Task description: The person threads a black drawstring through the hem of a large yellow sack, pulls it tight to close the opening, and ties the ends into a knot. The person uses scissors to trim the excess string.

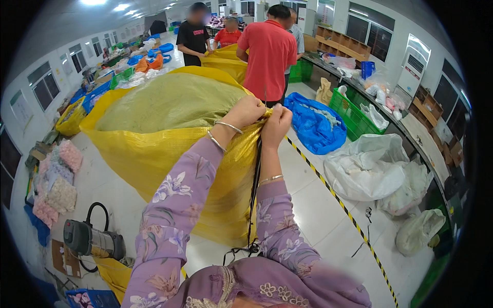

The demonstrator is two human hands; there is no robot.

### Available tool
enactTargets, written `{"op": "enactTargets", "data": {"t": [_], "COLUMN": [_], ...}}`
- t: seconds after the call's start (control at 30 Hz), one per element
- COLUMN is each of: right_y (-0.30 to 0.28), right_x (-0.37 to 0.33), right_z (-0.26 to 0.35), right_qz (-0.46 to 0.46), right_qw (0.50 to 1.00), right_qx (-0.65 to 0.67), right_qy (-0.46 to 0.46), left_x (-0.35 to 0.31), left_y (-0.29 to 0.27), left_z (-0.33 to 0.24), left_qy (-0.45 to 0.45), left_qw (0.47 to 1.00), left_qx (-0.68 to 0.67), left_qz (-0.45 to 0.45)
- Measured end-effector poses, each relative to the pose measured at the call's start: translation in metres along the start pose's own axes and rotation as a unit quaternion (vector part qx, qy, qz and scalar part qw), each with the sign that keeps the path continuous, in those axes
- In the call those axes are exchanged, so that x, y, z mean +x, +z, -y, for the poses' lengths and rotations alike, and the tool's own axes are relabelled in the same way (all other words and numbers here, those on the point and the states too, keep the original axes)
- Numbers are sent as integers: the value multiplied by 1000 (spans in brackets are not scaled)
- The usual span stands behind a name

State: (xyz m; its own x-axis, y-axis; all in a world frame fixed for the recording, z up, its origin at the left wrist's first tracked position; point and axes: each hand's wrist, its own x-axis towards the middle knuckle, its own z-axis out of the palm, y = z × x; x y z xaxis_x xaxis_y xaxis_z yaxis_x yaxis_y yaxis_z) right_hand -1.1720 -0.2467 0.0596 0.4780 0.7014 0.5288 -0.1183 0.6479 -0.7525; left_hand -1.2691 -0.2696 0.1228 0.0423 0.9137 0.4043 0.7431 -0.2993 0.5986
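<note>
A huge yellow woven sack [169, 159] stands before me, with a yellow-green filled bundle [169, 100] bulging from its mouth. My left hand [245, 110] is closed on the sack's gathered rim at its near right corner. Right beside it, my right hand [277, 124] is also closed at that corner, its fingertips close to the left hand's. A black cord [255, 190] hangs from under the hands, along the sack, to a loose tangle on the floor. The fingers hide whether the cord is held too.
Several people stand at another yellow sack [223, 64] beyond. To the right are a blue sack [316, 123], a green crate [357, 113], white bags [364, 167] and a long workbench. A vacuum cleaner [95, 238] stands left, near pastel bundles [56, 182]. Striped tape [334, 192] crosses the floor.
</note>
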Motion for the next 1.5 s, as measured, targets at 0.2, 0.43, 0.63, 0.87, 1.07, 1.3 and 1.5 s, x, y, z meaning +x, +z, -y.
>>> {"op": "enactTargets", "data": {"t": [0.2, 0.43, 0.63, 0.87, 1.07, 1.3, 1.5], "right_y": [-15, 0, -10, -7, -4, 17, 13], "right_x": [49, 72, 89, 69, 44, 63, 49], "right_z": [2, -12, -7, -23, -8, -34, -32], "right_qz": [297, 485, 399, 340, 300, 372, 274], "right_qw": [918, 831, 871, 879, 848, 866, 867], "right_qx": [1, 26, 111, 215, 303, 214, 301], "right_qy": [262, 271, 264, 257, 316, 255, 288], "left_x": [-2, -2, -25, -37, -44, -48, -50], "left_y": [-1, -5, -13, -10, -6, -2, -18], "left_z": [3, 3, -45, -76, -86, -77, -88], "left_qy": [-3, -56, -37, -24, -61, -78, -117], "left_qw": [998, 994, 996, 976, 982, 979, 979], "left_qx": [-55, -81, 74, 216, 175, 187, 169], "left_qz": [29, 48, 39, -2, 37, -13, 13]}}
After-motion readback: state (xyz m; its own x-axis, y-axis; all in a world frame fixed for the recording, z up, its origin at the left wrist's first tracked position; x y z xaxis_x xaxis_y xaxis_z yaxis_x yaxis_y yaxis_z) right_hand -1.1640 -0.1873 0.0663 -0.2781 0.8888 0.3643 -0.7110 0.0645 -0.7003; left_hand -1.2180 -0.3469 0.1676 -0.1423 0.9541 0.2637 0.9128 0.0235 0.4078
